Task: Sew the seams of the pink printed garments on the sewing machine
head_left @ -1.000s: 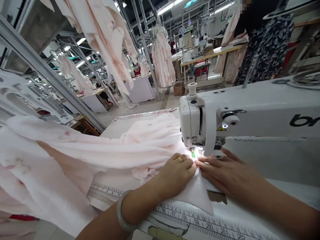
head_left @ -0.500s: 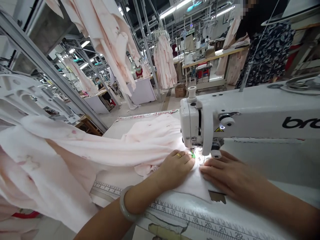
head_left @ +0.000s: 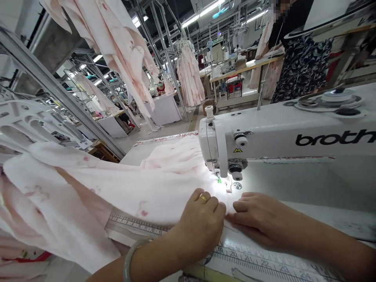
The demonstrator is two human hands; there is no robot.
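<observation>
Pale pink printed fabric (head_left: pixel 167 188) lies across the sewing machine's bed and runs off to the left in loose folds. My left hand (head_left: pixel 204 219), with a ring and a bangle, has its fingers curled over the near right edge of this fabric. Beside it, my right hand (head_left: pixel 255 215) pinches the same edge between thumb and fingers. Both hands are close together, just in front of the white sewing machine (head_left: pixel 264 137). A green piece (head_left: pixel 219 180) shows at the lit presser foot, beyond my fingers. The fingertips' exact hold is partly hidden.
A printed measuring tape (head_left: pixel 249 258) runs along the table's front. Pink garments (head_left: pixel 126 51) hang overhead at left, by a metal rail (head_left: pixel 58 86). A white slotted plastic rack (head_left: pixel 35 117) stands at left. Another person (head_left: pixel 302 62) stands at a table behind the machine.
Both hands have moved toward me, away from the needle, bringing the fabric edge along. More fabric now lies flat left of the needle. The view has shifted, showing more of the machine arm.
</observation>
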